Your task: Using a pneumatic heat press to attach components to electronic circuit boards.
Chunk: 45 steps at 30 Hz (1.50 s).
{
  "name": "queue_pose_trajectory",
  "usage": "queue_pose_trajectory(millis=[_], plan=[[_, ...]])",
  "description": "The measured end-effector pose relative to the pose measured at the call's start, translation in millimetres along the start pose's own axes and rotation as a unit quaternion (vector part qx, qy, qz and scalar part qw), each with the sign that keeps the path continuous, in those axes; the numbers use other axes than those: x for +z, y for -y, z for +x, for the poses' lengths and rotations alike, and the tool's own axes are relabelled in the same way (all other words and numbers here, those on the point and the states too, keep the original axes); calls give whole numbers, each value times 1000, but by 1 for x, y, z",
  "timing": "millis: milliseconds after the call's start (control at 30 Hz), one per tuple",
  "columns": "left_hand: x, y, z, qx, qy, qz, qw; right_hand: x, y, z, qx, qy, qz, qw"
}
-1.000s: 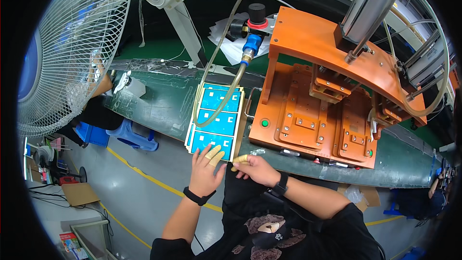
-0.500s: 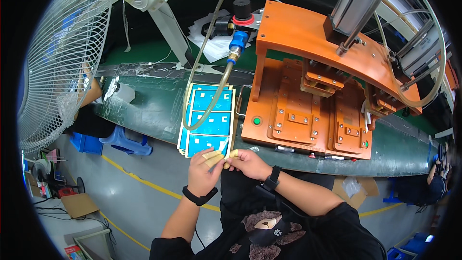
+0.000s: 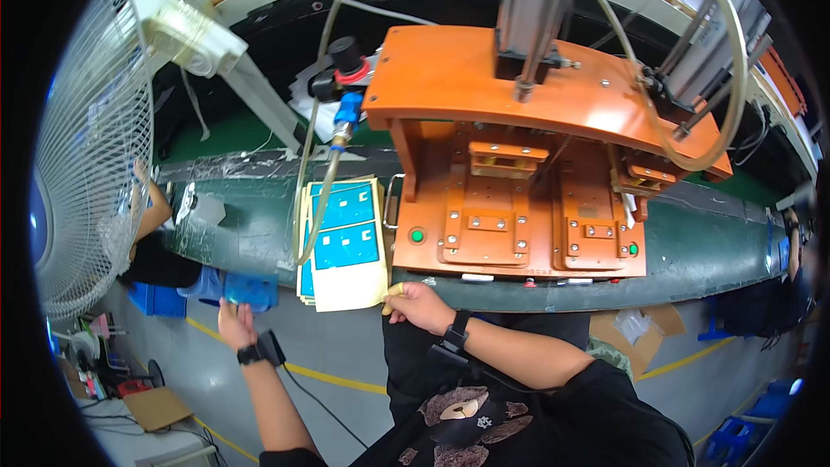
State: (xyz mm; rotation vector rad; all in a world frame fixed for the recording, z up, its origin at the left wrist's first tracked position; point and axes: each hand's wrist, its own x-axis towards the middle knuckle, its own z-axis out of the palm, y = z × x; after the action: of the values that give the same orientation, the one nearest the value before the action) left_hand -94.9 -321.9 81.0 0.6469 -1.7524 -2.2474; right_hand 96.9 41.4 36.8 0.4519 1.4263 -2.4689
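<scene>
A stack of pale yellow backing sheets (image 3: 350,291) lies on the green bench, left of the orange press. Two blue film panels (image 3: 347,245) with small cut-outs show on its top sheet, while the nearest part of that sheet is bare. My right hand (image 3: 424,307), with yellowish coverings on its fingertips, pinches the sheet's near right corner. Off to the left, beyond the bench edge, my left hand (image 3: 235,325) is closed on a blue film panel (image 3: 252,291), which overlaps a blue stool behind it.
The orange press (image 3: 484,251) with two fixtures and green buttons stands right of the sheets. A clear hose (image 3: 309,207) hangs over the stack. At left are a large fan (image 3: 95,147) and another person's arm (image 3: 156,212). Blue stool (image 3: 201,284) stands below the bench.
The nearest blue panel has come off the top sheet. My left hand has moved away left with it; my right hand stays at the sheet's corner. The whole view has shifted.
</scene>
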Motion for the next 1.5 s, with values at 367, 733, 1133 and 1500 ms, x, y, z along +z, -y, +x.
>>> queue_pose_trajectory(millis=[367, 733, 1133, 1500], plan=[[109, -22, -256, -89, 463, 54, 880, -50, 9, -39, 38, 41, 21, 998], [365, -1, -253, 170, 614, 240, 733, -112, 8, -113, 52, 18, -21, 998], [439, 67, -188, 387, 644, 303, 586, -146, 0, -146, 1, 29, -6, 1000], [438, 54, -200, 407, 644, 316, 566, -153, -2, -146, -12, 70, 30, 997]])
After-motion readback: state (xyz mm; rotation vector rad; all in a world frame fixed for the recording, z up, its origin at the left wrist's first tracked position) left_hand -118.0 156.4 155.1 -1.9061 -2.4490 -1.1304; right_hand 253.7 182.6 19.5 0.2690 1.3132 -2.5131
